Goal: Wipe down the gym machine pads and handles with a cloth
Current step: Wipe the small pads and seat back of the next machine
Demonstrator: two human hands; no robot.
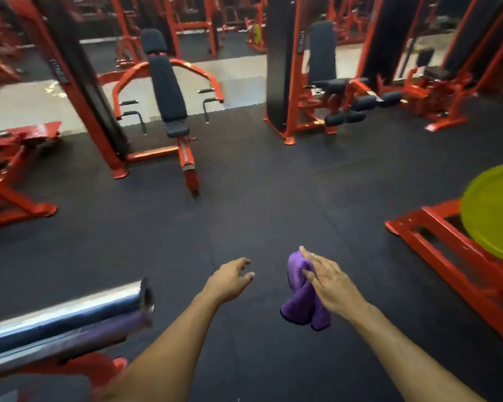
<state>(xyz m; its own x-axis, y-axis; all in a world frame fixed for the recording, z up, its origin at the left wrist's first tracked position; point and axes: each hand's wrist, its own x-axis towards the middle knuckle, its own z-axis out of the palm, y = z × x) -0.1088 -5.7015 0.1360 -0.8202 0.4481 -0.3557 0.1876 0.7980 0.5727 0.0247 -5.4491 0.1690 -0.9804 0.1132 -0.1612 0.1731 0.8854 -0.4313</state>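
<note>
A purple cloth (302,303) hangs bunched from my right hand (328,282), which grips it low in the middle of the view. My left hand (230,281) is held out beside it with loose fingers and holds nothing. Both hands are over bare black floor, touching no machine. Ahead on the left stands a red chest-press machine with a black back pad (166,88), a small seat pad (177,129) and black handles (206,91). A red leg machine with black pads and rollers (363,103) stands ahead on the right.
A chrome bar end (145,297) juts in at lower left. A red frame (436,242) carrying a yellow-green weight plate (494,216) sits at right. Another red machine (12,181) stands at far left. Black rubber floor (259,184) stretches between me and the machines.
</note>
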